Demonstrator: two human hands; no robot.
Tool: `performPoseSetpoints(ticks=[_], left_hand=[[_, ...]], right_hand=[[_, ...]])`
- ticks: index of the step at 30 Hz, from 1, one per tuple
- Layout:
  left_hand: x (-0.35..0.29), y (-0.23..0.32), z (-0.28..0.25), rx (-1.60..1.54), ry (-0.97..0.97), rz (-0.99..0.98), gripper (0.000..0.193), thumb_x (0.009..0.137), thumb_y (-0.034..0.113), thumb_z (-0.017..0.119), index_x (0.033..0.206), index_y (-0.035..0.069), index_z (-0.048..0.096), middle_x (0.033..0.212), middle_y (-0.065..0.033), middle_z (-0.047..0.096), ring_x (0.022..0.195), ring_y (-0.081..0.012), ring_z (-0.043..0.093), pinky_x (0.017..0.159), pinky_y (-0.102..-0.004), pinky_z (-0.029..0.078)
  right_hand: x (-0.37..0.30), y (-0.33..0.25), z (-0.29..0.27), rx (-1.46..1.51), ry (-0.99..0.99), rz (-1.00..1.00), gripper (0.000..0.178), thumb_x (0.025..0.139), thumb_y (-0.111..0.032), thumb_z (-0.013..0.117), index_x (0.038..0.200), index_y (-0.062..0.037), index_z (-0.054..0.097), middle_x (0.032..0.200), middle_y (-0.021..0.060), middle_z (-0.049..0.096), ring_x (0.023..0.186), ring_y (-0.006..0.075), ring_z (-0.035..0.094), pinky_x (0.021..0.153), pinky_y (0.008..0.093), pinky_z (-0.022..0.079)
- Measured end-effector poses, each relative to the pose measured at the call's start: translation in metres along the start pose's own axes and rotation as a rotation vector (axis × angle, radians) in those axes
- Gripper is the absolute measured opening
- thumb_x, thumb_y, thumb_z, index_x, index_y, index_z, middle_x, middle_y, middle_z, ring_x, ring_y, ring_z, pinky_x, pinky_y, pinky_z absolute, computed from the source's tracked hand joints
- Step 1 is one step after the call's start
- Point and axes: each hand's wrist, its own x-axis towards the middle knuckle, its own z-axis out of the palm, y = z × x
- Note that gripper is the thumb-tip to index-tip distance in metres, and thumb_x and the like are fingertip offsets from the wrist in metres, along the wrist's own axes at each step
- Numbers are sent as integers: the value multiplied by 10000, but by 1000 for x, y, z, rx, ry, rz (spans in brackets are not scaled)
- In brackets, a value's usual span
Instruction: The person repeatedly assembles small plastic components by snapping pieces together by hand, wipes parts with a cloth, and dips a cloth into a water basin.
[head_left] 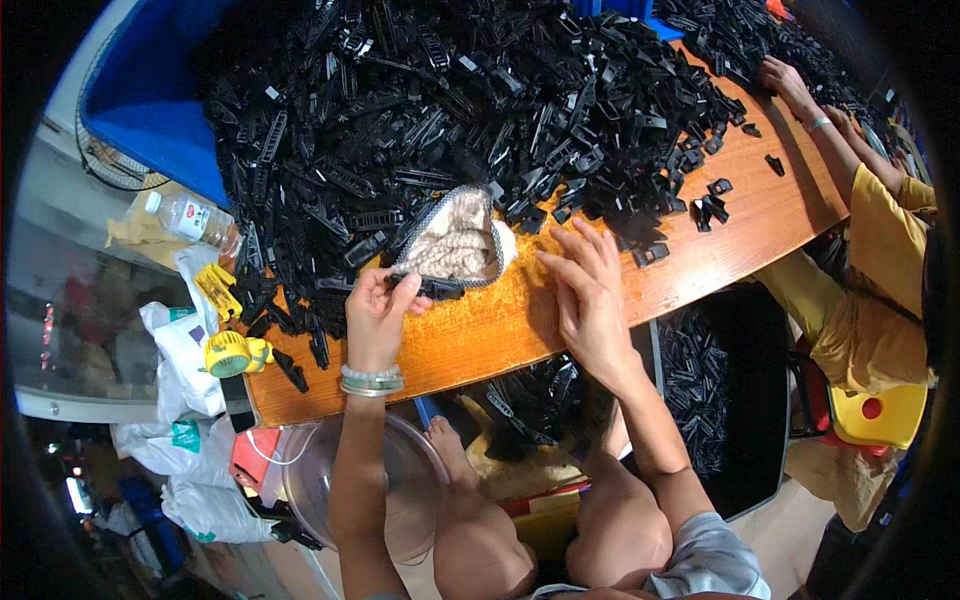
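My left hand (378,315), with a pale bracelet at its wrist, pinches a long black plastic part (438,288) at the table's front edge. Just behind that part lies a folded cream cloth (455,245) with a dark checkered border. To the right of the cloth, my right hand (595,305) hovers over the wooden table (675,275), its fingers spread and nothing between them. A big heap of black plastic parts (430,110) spreads behind both hands, and a few loose black pieces (710,205) lie near its right end.
On the left are a blue bin (150,130), a clear bottle (195,222), a yellow clip-like piece (217,290) and a small yellow fan (237,354). Below the table stand a black crate of parts (740,390) and a clear tub (400,480). Another person's hand (788,85) reaches in at right.
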Motion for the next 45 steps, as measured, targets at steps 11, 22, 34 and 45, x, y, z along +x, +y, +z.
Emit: performPoseSetpoints(ticks=[11,22,34,45], left_hand=[[-66,19,30,-377,-263,-163,265,888,-74,589,1148,-68,539,927,-160,674,913,-206,692,709,-293,576],[-63,4,31,489,-47,338,260,710,-16,750,957,1,671,972,-120,572,905,-277,575,786,-347,484],[-59,6,34,540,-59,446,186,746,-22,710,929,-10,678,886,-107,583,847,-285,538,748,-373,451],[-23,24,22,438,-238,481,457,674,141,845,1074,8,670,1027,-103,616,884,-245,586,786,-347,485]], right_hand=[[27,7,-7,-212,-183,-106,341,772,-49,578,1102,-42,665,1068,94,581,1057,266,515,888,385,388],[22,-2,-25,-21,-234,-50,244,819,-81,675,1054,-43,620,1021,112,592,966,292,532,833,379,403],[-1,-25,-21,439,-496,78,226,763,-97,752,970,-13,718,910,76,598,864,252,557,784,351,433],[-36,-51,-31,345,-411,-92,434,759,-299,767,1134,-97,684,980,47,601,896,212,554,742,343,389]])
